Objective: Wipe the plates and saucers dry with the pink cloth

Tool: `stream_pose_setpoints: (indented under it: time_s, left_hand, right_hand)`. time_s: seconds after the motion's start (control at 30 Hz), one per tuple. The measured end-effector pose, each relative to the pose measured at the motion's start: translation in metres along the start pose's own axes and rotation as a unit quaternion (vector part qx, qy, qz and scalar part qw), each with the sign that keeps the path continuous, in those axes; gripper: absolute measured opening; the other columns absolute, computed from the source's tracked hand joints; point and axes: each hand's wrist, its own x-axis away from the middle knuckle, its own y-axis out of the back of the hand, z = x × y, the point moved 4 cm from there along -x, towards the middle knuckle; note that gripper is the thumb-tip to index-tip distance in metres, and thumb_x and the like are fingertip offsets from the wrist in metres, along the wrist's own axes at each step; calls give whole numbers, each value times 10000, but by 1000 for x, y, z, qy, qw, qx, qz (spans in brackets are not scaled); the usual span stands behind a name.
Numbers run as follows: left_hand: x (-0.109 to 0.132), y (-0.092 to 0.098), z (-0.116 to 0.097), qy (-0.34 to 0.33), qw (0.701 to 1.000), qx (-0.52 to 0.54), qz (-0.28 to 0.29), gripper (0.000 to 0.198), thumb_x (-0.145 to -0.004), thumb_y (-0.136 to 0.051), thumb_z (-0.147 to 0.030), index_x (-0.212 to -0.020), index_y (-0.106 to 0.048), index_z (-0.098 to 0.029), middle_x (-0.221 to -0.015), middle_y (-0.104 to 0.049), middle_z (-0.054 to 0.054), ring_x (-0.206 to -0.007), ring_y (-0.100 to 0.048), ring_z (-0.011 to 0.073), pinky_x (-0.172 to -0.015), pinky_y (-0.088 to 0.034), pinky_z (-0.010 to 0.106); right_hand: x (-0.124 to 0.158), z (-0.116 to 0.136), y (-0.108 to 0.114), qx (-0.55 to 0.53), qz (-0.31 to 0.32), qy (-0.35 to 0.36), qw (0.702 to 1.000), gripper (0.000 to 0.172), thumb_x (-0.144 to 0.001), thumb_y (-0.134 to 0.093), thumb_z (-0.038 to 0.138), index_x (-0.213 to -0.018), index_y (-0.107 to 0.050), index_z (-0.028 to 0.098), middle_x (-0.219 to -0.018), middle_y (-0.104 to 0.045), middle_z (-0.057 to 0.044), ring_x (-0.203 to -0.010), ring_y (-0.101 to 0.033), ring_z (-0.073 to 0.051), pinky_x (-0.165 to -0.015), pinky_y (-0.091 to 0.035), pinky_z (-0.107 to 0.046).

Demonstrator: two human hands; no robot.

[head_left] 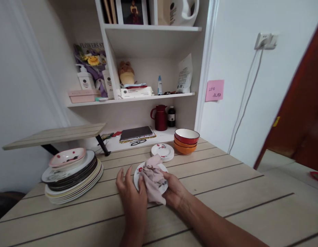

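A small white plate with a floral print (137, 173) lies on the wooden table in front of me. My left hand (132, 195) rests at its left rim, fingers curled round the edge. My right hand (174, 192) presses a crumpled pink cloth (154, 178) onto the plate, fingers closed on the cloth. The cloth covers most of the plate.
A tall stack of large plates (74, 178) with a pink dish on top stands at the left. A stack of small floral plates (162, 151) and stacked red and orange bowls (186, 140) sit behind. White shelves (148, 97) hold bottles, a red jug and a tablet.
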Motion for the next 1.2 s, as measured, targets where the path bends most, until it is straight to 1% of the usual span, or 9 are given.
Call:
stream_pose_setpoints:
  time_s: [0.17,0.27,0.4,0.5,0.63,0.8,0.9,1.1,1.2]
  left_hand:
    - [2,6,-19,-96,995,-6,33,393,-892,-499,-306,-1276,-513,-221,-1445,-339,135,-1363,-333,277,-1106,-321,486]
    - [6,-4,-19,-150,980,0,130,425,-906,-486,-295,-1330,-480,-272,-1446,-427,92,-1357,-374,249,-1100,-332,468]
    - [14,-22,-10,-201,942,-56,262,505,-895,-497,-242,-1391,-429,-313,-1393,-538,59,-1326,-440,241,-1097,-313,507]
    - [16,-23,-12,-230,937,-111,237,524,-876,-516,-184,-1371,-456,-347,-1367,-568,45,-1291,-482,248,-1121,-227,558]
    - [13,-12,-25,-264,936,-183,145,451,-849,-558,-167,-1258,-577,-356,-1361,-571,55,-1288,-478,282,-1114,-199,584]
    - [2,5,-24,-208,946,-245,40,234,-847,-573,-195,-1060,-665,-224,-1307,-601,125,-1249,-508,320,-1104,-157,642]
    - [5,0,-22,-211,950,-219,73,184,-829,-572,-146,-983,-652,-206,-1178,-678,106,-1129,-599,288,-1107,-172,641]
    - [27,-21,-30,-342,918,-122,158,318,-850,-497,-93,-1114,-629,-211,-1194,-681,65,-1118,-615,206,-1029,-412,445]
    - [21,-17,-24,-307,927,-159,143,357,-856,-496,-94,-1169,-610,-223,-1239,-659,63,-1156,-591,228,-1051,-364,512]
  right_hand:
    - [2,3,-3,-7,8,15,1000,327,-946,-416,264,-1110,-618,66,-1030,-731,-139,-926,-700,-217,-932,-487,-356]
    - [3,4,-2,-4,-12,1,1000,355,-950,-420,328,-1076,-629,70,-978,-737,-140,-885,-704,-218,-884,-507,-355]
    - [5,12,-1,35,-11,49,998,357,-911,-519,411,-1017,-654,97,-917,-740,-120,-831,-700,-207,-851,-514,-337]
    - [7,11,-2,61,13,49,997,417,-874,-567,487,-1009,-667,105,-921,-740,-109,-816,-693,-199,-835,-515,-326]
    - [9,-2,-4,79,37,25,996,458,-882,-560,493,-1109,-651,105,-985,-737,-114,-877,-692,-200,-853,-505,-323]
    - [8,-12,-5,61,56,3,997,529,-908,-478,545,-1135,-635,94,-986,-738,-121,-878,-690,-211,-856,-500,-343]
    - [6,-2,-3,46,41,14,998,555,-939,-397,549,-1107,-634,76,-940,-742,-130,-846,-691,-211,-817,-508,-341]
    - [4,6,8,52,-14,-10,998,562,-890,-455,610,-935,-662,90,-795,-733,-103,-706,-682,-180,-703,-517,-283]
    - [1,-7,8,64,13,-2,998,482,-879,-528,554,-1011,-662,110,-860,-742,-88,-759,-689,-178,-756,-511,-287]
